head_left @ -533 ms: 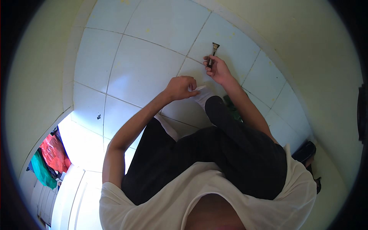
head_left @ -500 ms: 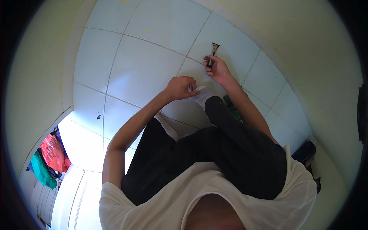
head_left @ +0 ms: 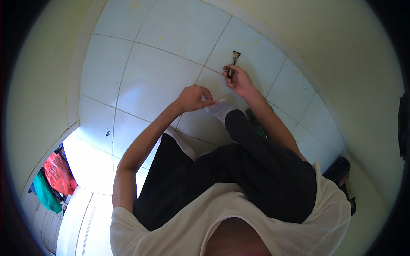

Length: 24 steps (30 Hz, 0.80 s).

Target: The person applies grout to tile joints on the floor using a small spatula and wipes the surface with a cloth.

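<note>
My right hand point(head_left: 240, 82) holds a small dark squeeze tube point(head_left: 234, 59) above the tiled floor, its wide flat end pointing away from me. My left hand point(head_left: 194, 98) is bent in front of my foot in a white sock point(head_left: 219, 110). Its thumb and fingers curl toward each other beside the sock's toe; whatever is between them is too small to make out. Between my right forearm and my dark trouser leg point(head_left: 241, 126), a green object point(head_left: 255, 121) shows in part.
I sit on pale floor tiles point(head_left: 158, 74) between yellowish walls point(head_left: 341, 64). Red and green plastic bags point(head_left: 59, 170) lie beyond the bright doorway at the left. Black shoes point(head_left: 337, 170) stand by the wall at the right. A small dark scrap point(head_left: 107, 133) lies on the left tiles.
The whole view has shifted a little. Both hands keep nearly the same places, the tube still in the right hand and the left still curled by the sock.
</note>
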{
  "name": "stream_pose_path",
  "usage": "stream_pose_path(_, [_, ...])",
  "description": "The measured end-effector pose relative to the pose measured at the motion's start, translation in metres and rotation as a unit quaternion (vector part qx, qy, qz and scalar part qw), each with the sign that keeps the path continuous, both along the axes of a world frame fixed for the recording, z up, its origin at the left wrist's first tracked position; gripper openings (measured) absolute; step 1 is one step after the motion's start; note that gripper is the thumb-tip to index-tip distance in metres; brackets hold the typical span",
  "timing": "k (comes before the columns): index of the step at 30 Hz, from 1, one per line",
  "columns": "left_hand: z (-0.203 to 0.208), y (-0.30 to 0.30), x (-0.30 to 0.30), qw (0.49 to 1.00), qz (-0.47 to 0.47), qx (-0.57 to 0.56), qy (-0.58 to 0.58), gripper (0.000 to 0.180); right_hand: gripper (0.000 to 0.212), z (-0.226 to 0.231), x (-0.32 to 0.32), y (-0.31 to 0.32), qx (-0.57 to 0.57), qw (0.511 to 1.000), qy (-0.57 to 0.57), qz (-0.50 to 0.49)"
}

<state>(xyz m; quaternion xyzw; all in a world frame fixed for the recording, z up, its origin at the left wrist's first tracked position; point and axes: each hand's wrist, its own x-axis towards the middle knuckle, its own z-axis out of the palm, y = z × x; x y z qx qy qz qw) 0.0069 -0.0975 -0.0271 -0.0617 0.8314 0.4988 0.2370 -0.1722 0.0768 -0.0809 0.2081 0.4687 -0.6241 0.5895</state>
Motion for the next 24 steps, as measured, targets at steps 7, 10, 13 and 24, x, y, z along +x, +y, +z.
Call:
stream_pose_path(7, [-0.010, 0.008, 0.000, 0.993, -0.009, -0.028, 0.116, 0.015, 0.030, 0.002, -0.003, -0.001, 0.002, 1.000, 0.008, 0.005])
stream_pose_path(10, [-0.013, 0.003, 0.001, 0.989, -0.022, -0.055, 0.134, 0.016, 0.029, 0.009, 0.001, -0.004, 0.002, 1.000, 0.016, 0.024])
stream_pose_path(13, [-0.016, -0.002, 0.001, 0.985, 0.015, -0.068, 0.157, 0.015, 0.031, 0.020, 0.007, -0.007, 0.022, 0.999, 0.021, 0.030])
stream_pose_path(24, [-0.061, -0.012, 0.013, 0.926, -0.016, -0.084, 0.367, 0.016, 0.036, 0.016, -0.025, -0.016, 0.065, 0.986, 0.117, 0.101])
